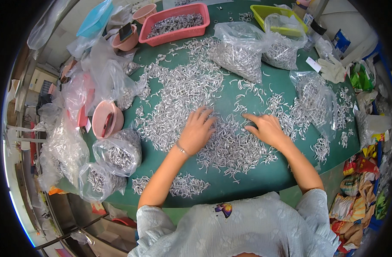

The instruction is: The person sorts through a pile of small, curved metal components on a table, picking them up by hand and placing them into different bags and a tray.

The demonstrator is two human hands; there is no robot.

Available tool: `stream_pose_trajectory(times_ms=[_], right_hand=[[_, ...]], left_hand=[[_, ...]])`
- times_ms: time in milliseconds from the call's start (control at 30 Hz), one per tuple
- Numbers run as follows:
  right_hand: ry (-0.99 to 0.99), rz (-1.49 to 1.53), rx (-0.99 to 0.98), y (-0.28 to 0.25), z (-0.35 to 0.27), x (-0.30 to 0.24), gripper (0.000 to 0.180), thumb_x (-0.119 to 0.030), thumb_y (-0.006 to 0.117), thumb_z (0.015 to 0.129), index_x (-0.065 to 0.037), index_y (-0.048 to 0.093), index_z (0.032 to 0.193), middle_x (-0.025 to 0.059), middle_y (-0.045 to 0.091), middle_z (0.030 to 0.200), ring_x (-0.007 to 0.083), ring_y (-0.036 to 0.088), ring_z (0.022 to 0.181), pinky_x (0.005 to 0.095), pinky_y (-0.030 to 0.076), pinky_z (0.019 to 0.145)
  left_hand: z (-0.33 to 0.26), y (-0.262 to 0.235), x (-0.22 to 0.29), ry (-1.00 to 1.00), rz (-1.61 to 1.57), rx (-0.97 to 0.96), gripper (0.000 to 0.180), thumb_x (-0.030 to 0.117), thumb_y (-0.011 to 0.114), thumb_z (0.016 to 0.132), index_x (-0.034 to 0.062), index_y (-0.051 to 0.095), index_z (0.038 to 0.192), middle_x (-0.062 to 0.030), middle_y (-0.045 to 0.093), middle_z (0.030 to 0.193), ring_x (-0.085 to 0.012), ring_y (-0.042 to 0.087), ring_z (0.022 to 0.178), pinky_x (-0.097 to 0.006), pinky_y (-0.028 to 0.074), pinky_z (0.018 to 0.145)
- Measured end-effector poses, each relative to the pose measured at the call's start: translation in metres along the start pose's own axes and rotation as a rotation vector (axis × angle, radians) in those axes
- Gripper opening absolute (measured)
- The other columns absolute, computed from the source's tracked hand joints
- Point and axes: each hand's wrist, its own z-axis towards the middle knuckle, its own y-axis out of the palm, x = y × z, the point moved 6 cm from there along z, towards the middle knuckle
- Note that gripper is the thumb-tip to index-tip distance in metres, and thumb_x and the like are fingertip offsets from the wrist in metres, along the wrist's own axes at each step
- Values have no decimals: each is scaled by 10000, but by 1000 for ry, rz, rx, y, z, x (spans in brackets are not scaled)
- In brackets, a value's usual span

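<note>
Along its near edge the green worktop (256,183) has bare room at the middle; toward the near left corner, a small pile (189,186) lies under the left forearm. Open bags (118,156) and a pink bowl (102,110) crowd the left edge. Curved metal pieces (172,100) cover the centre. There, the left hand (197,130) rests with fingers spread; the right hand (266,128) parts thumb and forefinger moderately; whether either grips a piece I cannot tell. Beyond, a clear bag (313,100) sits toward the right edge; filled bags (243,53) and a red tray (179,36) obstruct the far side.
</note>
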Motion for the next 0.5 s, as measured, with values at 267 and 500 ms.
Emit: stream_pose_trajectory(times_ms=[267, 500], right_hand=[[-306, 14, 59, 27, -41, -66, 632, -488, 719, 747, -176, 584, 1280, 60, 539, 673, 245, 582, 566, 371, 452, 483], [-131, -92, 222, 7, -4, -5, 513, -485, 675, 789, -236, 616, 1233, 87, 626, 678, 269, 621, 564, 385, 471, 476]], left_hand=[[-34, 2, 40, -3, 24, -127, 936, 517, 767, 679, 145, 398, 1454, -144, 341, 1495, -439, 256, 1392, -664, 246, 1074], [9, 26, 22, 10, 57, 32, 598, 327, 665, 865, 111, 473, 1389, -101, 417, 1461, -417, 299, 1384, -621, 242, 1105]])
